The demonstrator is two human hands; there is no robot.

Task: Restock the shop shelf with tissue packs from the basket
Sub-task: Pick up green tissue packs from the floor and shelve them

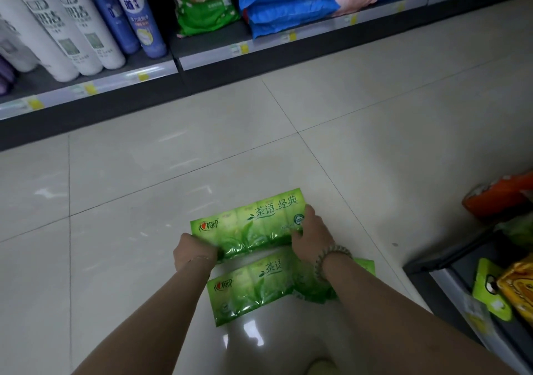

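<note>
A green tissue pack with a tea-leaf print is held low over the tiled floor. My left hand grips its left end, fingers curled under the wrapper. My right hand, a bead bracelet on its wrist, grips its right end. A second green tissue pack lies flat on the floor just below the first, partly hidden by my right forearm. No basket is in view.
The low shelf across the top carries white and blue bottles at left, and a green bag and blue tissue bags at right. Another shelf with orange and yellow goods stands at the right edge.
</note>
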